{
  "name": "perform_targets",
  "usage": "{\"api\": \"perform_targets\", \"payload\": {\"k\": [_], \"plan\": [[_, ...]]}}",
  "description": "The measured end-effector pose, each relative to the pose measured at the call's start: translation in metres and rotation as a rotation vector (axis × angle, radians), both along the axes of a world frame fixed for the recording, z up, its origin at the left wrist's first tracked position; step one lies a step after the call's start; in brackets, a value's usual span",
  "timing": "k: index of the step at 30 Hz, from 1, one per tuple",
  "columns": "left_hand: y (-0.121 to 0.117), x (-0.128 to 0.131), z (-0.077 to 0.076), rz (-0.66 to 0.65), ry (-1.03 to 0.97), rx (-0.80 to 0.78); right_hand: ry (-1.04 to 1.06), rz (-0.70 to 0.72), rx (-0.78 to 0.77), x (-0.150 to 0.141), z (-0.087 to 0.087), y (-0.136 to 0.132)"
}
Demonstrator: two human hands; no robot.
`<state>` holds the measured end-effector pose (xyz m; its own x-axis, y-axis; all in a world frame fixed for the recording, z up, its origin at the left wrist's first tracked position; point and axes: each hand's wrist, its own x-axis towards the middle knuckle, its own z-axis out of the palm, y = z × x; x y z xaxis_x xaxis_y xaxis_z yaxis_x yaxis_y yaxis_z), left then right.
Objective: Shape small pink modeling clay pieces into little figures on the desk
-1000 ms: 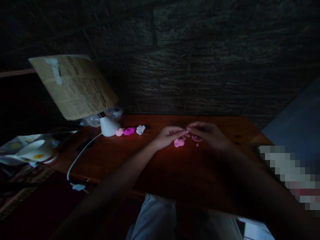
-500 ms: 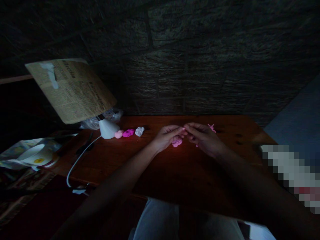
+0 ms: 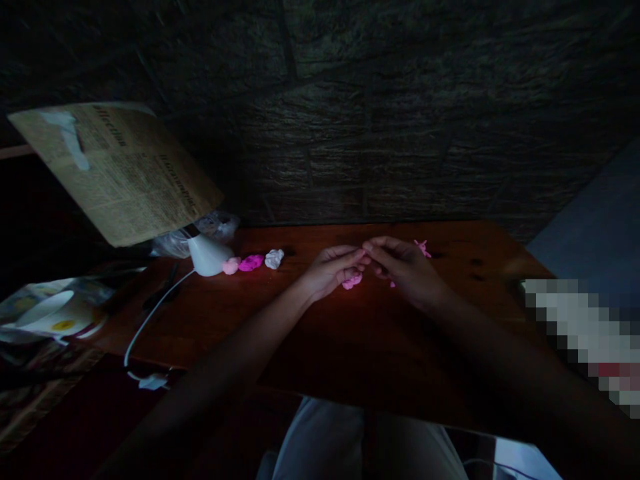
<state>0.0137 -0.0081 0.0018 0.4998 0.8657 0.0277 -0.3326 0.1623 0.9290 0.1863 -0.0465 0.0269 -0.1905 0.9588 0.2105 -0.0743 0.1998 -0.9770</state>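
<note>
Over the wooden table [image 3: 310,333], my left hand [image 3: 331,272] and my right hand [image 3: 403,267] meet at the fingertips, both pinched. Between them is a tiny bit of pink modelling clay, mostly covered by the fingers. A pink clay lump [image 3: 352,281] lies just below my left fingers, partly hidden by them. Another small pink clay piece [image 3: 393,284] peeks out under my right hand. Beyond my right hand sits a thin, spiky pink clay shape [image 3: 423,249].
A white lamp [image 3: 207,257] with a newspaper-covered shade [image 3: 125,177] stands at left, its cord trailing over the edge. Beside its base lie pale pink [image 3: 231,266], magenta [image 3: 251,263] and white [image 3: 274,259] clay lumps. A white cup [image 3: 53,317] is far left; a stone wall [image 3: 340,133] rises behind.
The view has shifted slightly, so the lamp and clay lumps appear a little further left and higher. My hands stay together at the fingertips; the pink bit between them shows less.
</note>
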Motion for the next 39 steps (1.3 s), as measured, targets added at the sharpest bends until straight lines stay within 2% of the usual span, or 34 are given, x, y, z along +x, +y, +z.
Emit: {"api": "perform_targets", "payload": {"k": [8, 15, 21, 28, 32, 39], "plan": [[-0.001, 0.002, 0.003, -0.034, -0.03, -0.078, -0.002, -0.038, -0.024, 0.006, 0.004, 0.0], [0.0, 0.002, -0.001, -0.021, -0.009, -0.019, 0.026, -0.054, -0.043, 0.007, 0.001, 0.003], [0.001, 0.002, 0.001, 0.009, -0.004, -0.018, -0.008, -0.082, -0.023, 0.011, -0.003, 0.006], [0.0, 0.004, -0.001, 0.02, -0.01, 0.006, -0.128, -0.048, 0.144, 0.013, -0.002, 0.006], [0.001, 0.006, -0.005, 0.022, 0.034, 0.039, -0.234, -0.079, 0.224, 0.014, 0.002, 0.004], [-0.001, 0.01, -0.005, 0.097, 0.132, 0.11, -0.256, -0.093, 0.121, 0.021, -0.003, 0.006]]}}
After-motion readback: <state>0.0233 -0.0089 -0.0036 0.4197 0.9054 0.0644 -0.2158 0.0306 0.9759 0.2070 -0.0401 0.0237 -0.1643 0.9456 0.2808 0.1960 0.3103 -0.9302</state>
